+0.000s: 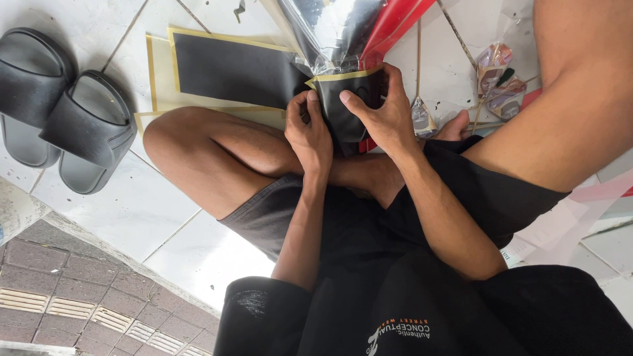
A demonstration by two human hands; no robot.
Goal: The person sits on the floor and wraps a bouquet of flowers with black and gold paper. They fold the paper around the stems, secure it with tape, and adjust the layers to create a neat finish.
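Two hands meet on one small piece of black sheet with a yellow edge (346, 99), held over the person's crossed legs. The left hand (310, 132) curls its fingers and thumb around the sheet's left side, pinching it closed. The right hand (389, 112) is clamped on the other side, its thumb pressed flat across the front face and its fingers wrapped behind the right edge. The sheet thus sits between the two hands, its yellow top border showing just above the thumbs and its lower part running down between the palms.

Directly above the grip, touching the sheet's top, rises a shiny clear film wrap (330, 29) with a red strip (395, 23) beside it. Further left, a larger black sheet with yellow borders (231, 69) lies flat on the white tiled floor (132, 211). To the right lie crumpled plastic wrappers (501, 82). Well apart, at the far left, a pair of dark slide sandals (62, 109) rests on the tiles.
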